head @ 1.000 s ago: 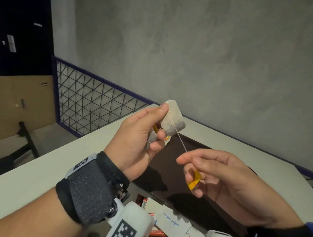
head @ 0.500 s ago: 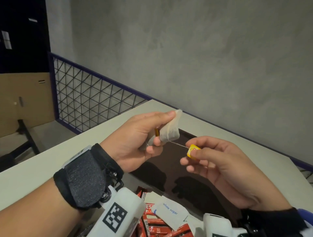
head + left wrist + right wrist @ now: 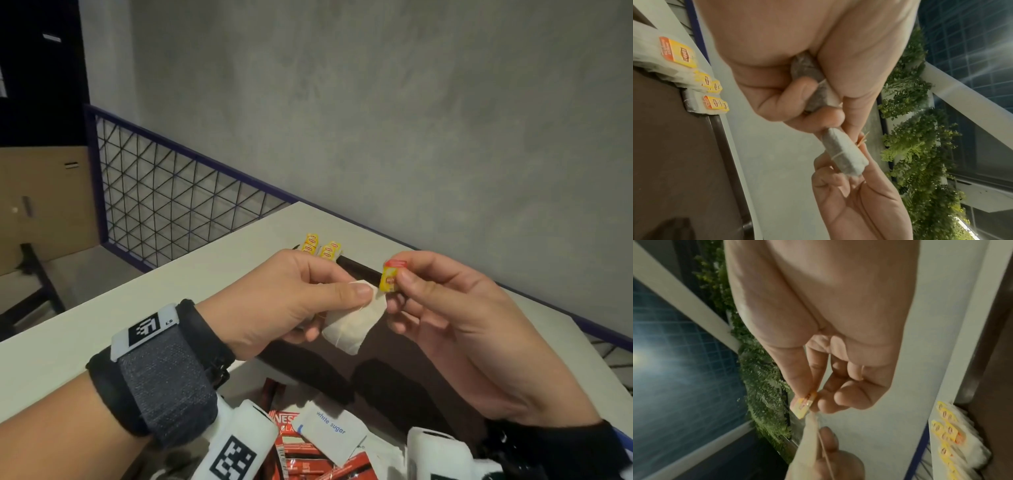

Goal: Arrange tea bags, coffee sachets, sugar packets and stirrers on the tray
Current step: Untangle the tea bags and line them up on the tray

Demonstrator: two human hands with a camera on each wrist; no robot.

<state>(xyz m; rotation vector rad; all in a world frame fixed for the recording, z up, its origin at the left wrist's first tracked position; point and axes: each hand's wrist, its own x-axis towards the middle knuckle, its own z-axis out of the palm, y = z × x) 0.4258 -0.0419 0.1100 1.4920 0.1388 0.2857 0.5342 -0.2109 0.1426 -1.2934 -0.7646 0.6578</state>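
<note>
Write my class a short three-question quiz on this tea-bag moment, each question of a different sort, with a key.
1. True or false: the left hand pinches the white paper tea bag.
2. What does the right hand hold? A) a white sugar packet B) the small yellow-and-red paper tag C) a stirrer
3. Fill in: the other yellow-tagged tea bags lie at the far edge of the dark brown ____.

Key: 1 true; 2 B; 3 tray.
</note>
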